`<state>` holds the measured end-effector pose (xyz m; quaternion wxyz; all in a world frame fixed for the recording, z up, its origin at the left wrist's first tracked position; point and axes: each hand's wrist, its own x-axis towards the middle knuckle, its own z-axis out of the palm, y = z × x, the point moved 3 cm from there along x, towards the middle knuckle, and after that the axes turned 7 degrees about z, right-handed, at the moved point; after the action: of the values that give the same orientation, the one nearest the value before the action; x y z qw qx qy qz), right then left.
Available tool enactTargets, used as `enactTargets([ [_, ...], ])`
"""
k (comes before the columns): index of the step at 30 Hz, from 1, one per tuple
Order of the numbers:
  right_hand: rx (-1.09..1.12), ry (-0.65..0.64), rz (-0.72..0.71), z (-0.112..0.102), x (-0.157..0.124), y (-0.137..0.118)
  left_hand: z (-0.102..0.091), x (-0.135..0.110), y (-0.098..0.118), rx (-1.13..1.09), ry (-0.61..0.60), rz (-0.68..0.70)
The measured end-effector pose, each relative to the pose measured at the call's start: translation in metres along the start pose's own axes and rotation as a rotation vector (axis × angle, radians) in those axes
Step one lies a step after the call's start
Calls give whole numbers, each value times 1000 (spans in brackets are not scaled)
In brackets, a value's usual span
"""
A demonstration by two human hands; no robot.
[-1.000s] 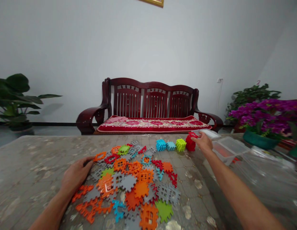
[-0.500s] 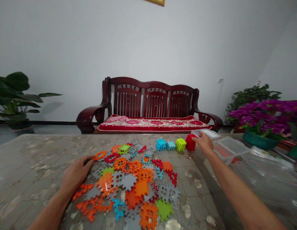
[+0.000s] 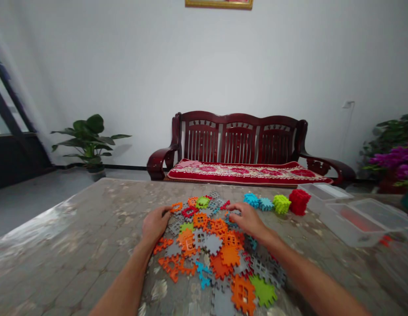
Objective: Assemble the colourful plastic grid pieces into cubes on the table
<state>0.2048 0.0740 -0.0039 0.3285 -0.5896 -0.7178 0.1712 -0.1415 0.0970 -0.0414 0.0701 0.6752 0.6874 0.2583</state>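
Note:
Notched plastic building tiles lie in a loose pile in the middle of the table, among them a grey tile (image 3: 213, 244), an orange window tile (image 3: 242, 293) and a green tile (image 3: 263, 290). My left hand (image 3: 155, 226) rests at the pile's left edge, thumb and fingers apart, its fingertips by an orange frame tile (image 3: 177, 207). Over the right of the pile reaches my right hand (image 3: 247, 220), thumb and index finger spread, near a small red tile (image 3: 225, 205); a blue tile lies partly hidden beneath it. No held tile shows in either hand.
Behind my right hand stand sorted stacks: a blue stack (image 3: 251, 200), a light blue stack (image 3: 266, 204), a yellow-green stack (image 3: 281, 204) and a red stack (image 3: 299, 202). Clear plastic boxes (image 3: 345, 228) sit at the right. A wooden bench (image 3: 240, 142) stands beyond the table (image 3: 102, 228).
My right hand has left the red stack and moved left to the tile pile. My left hand remains at the pile's left edge. The view has turned left.

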Motion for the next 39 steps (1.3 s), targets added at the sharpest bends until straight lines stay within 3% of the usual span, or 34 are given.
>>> enactTargets([
  [5, -131, -167, -107, 55, 12, -77, -1, -1, 2, -11, -4, -7],
  [10, -382, -195, -59, 88, 31, -120, -6, -4, 8, -28, -12, -1],
  [18, -508, -196, 2, 106, 36, -134, -7, -5, 9, -28, -20, -29],
  [22, -455, -155, 8, 102, 34, -133, -9, -5, 11, -47, -19, -13],
  [25, -364, -93, -30, 86, 27, -130, -9, -5, 10, -51, -26, -4],
  [29, -212, -17, -27, 42, 9, -96, -6, -3, 7, -35, -39, -18],
  [35, -257, 143, 256, -42, -32, 32, -7, -2, 7, 6, -36, -32],
  [39, -333, 236, 381, -73, -60, 97, -6, -1, 6, 10, -35, -33],
])
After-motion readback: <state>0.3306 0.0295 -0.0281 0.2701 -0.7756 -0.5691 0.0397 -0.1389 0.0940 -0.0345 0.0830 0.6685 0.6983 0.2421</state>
